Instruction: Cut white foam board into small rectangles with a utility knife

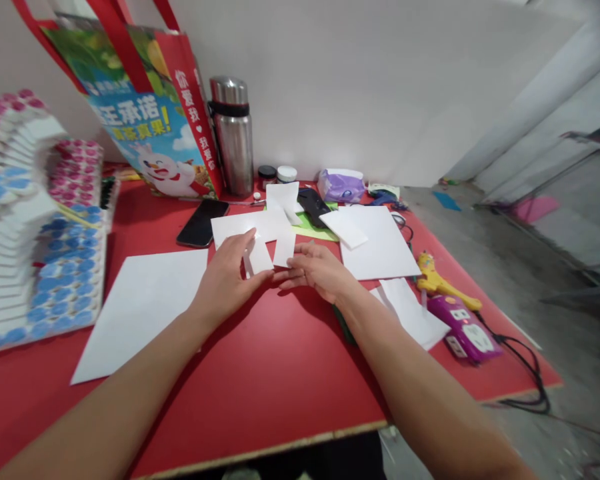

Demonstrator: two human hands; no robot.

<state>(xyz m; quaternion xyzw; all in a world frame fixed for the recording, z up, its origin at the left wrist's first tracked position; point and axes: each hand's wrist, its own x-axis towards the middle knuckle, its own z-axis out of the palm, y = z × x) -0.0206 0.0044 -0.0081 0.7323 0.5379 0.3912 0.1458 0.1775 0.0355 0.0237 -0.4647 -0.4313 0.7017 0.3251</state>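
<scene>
My left hand (225, 270) is closed on a small white card piece (260, 257), with thumb and fingers at its edges. Close beside it, my right hand (317, 269) pinches a narrower white card strip (283, 249) by its right edge. The two pieces are held near each other above the table's middle. Behind them lies a larger white sheet (225, 227), partly covered by my left hand and the pieces. A bent white piece (283, 195) stands at its back right. Some of my left fingers are hidden behind the card.
The red table (260, 373) also bears a phone (203, 222), a steel flask (233, 140), a printed bag (145, 113), white sheets (145, 300), a yellow glue gun (445, 283) and a purple corded box (465, 330). Stacked trays with pink and blue tops (65, 287) stand left.
</scene>
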